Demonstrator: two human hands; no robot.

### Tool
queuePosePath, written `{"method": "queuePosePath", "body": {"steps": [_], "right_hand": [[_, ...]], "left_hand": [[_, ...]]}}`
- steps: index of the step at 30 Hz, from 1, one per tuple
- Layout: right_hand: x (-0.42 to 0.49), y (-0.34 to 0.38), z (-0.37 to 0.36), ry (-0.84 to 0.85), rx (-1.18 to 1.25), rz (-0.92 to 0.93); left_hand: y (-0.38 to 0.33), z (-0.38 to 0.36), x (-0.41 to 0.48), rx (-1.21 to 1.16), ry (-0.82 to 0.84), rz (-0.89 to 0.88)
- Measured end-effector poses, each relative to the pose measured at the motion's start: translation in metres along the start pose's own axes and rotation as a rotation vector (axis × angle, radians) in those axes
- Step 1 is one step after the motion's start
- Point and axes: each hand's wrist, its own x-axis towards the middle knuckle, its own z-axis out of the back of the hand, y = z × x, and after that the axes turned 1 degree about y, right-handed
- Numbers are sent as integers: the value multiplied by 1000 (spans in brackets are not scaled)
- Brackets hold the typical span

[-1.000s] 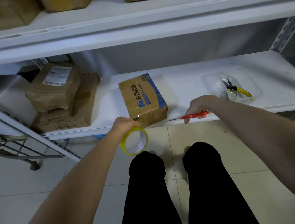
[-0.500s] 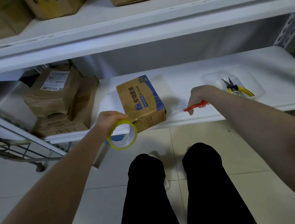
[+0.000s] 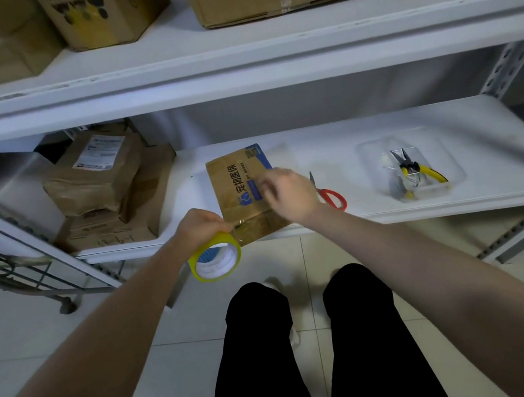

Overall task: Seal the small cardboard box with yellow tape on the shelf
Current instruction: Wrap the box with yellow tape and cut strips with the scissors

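Level: white shelf [image 3: 331,156]. At its front edge: small cardboard box [image 3: 235,181]. At box's near-left corner: left hand [image 3: 201,228], clamped around yellow tape roll [image 3: 218,239]. Over box top: right hand [image 3: 286,195], fingers blurred, grip impossible to tell. Just right of box: red scissors [image 3: 331,198], lying flat.

A single wide-angle view from the person's head looks forward and steeply down, so the white shelf [image 3: 361,133] crosses the middle of the frame and the upper shelf [image 3: 235,46] bows across the top. It sits close to the shelving: the left forearm [image 3: 120,318] and right forearm [image 3: 433,263] reach in from the lower corners, while the legs [image 3: 260,357] and tiled floor [image 3: 55,329] fill the bottom.
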Motion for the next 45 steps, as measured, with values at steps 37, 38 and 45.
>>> {"method": "queuePosePath", "body": {"steps": [37,38,45], "right_hand": [[-7,50,24,277,269,-41],[-8,44,28,300,227,-33],[-11,9,61,576,77,21]], "left_hand": [[-9,-15,-21,-525,-236,-58],[-10,-16,-20,-541,-273,5],[-37,-26,-3,-41,-340,172]]}}
